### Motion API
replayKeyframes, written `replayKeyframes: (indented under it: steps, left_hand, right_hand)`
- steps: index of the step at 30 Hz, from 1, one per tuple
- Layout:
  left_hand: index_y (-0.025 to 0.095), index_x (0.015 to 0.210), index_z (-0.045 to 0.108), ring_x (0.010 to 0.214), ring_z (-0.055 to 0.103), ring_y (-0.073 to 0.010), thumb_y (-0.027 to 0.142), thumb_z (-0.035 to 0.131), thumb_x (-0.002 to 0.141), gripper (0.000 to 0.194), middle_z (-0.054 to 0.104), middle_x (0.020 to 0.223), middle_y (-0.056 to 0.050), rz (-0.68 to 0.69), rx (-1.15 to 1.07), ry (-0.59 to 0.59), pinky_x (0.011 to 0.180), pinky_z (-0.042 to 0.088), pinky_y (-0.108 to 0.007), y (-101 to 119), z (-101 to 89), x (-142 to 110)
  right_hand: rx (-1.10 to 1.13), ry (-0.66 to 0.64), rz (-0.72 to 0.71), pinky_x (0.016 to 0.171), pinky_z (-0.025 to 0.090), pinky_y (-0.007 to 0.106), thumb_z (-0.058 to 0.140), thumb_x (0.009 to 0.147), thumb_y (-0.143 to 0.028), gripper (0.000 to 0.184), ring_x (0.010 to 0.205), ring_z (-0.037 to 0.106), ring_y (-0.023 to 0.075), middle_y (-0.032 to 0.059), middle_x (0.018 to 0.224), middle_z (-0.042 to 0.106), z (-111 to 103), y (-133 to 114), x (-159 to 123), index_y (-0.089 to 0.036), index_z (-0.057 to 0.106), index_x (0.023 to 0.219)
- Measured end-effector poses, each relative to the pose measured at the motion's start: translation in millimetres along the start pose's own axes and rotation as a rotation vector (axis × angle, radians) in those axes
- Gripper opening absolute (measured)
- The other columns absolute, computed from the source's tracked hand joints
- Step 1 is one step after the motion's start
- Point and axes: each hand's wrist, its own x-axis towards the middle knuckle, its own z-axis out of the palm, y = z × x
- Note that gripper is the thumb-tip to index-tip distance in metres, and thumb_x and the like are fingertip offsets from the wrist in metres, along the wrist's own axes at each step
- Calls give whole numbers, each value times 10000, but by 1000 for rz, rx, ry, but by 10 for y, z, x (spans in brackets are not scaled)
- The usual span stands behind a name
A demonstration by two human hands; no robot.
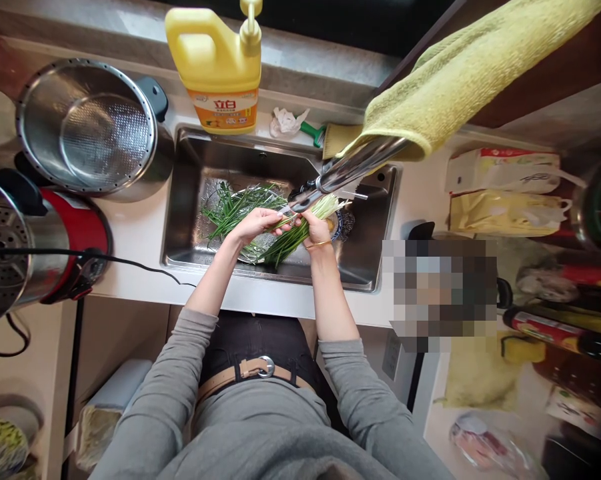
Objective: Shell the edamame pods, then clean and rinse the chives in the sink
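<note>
Over the steel sink (186,180), my right hand (318,228) is closed around a bunch of chives (291,244). Their white stem ends point up and right, and the green leaves hang down to the left. My left hand (255,224) is pinched closed at the near side of the bunch, just under the faucet (307,196); what its fingertips hold looks like a thin chive stalk, partly hidden. More loose chives (225,208) lie to the left in the sink. A blue-patterned bowl (338,225) shows partly behind my right hand.
A yellow towel (430,93) hangs over the faucet's upper part. Behind the sink stand a yellow detergent jug (223,73), crumpled tissue (286,123) and a green-handled peeler-like tool (312,133). A steel pot (93,127) and red cooker (75,233) stand left; packages (505,213) lie right.
</note>
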Motion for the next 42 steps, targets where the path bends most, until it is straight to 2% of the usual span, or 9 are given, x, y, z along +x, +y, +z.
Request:
replayKeyframes:
  steps: [8,15,20,24,26,31,37,42]
  left_hand:
    - [70,835,681,581,648,-99,277,780,741,248,741,764,-85,-48,-13,-15,628,495,-236,79,19,51]
    - [80,772,632,649,699,-153,285,744,782,235,734,734,-96,-65,22,-26,659,526,-264,103,7,80]
    - [96,726,621,606,661,-123,316,713,783,245,712,686,-67,2,160,37,580,476,-215,106,21,86]
    - [111,674,604,549,603,-90,251,636,794,188,675,613,-36,22,254,147,511,409,-178,100,56,97]
    - [116,652,591,532,590,-85,222,588,797,180,662,588,-29,18,264,166,504,406,-176,104,65,89]
    - [119,636,580,532,601,-94,235,553,793,197,668,599,-39,6,212,88,524,442,-193,112,23,41]
    - [95,735,667,598,624,-101,335,697,744,242,721,713,-70,68,225,31,564,466,-198,61,-54,60]
    - [94,762,681,642,649,-126,313,691,744,220,731,739,-86,105,197,23,618,496,-237,71,-42,46]
  right_hand:
    - [54,93,-15,392,459,215,832,557,-329,326,413,483,77,-81,487,538,24,14,71,-202,540,622]
    - [-5,114,-8,395,470,228,806,588,-303,279,400,498,96,-86,439,505,81,-8,77,-206,551,647]
    - [-21,104,10,395,444,211,812,565,-301,319,459,567,122,-92,427,486,184,-14,30,-220,513,645]
    - [-48,96,39,398,432,214,814,569,-292,329,475,586,134,-86,429,488,245,-17,9,-230,498,639]
    - [-52,101,48,400,431,214,817,569,-281,332,481,588,136,-82,430,492,255,-26,7,-232,495,633]
    - [-31,112,48,409,441,215,826,548,-244,338,483,583,136,-87,423,470,265,-48,8,-228,499,632]
    - [-39,102,47,410,462,235,818,551,-226,345,446,551,133,-81,416,466,334,-15,-20,-233,477,604]
    - [-53,86,30,401,461,240,798,577,-256,317,438,549,138,-81,404,462,336,12,-6,-237,483,603]
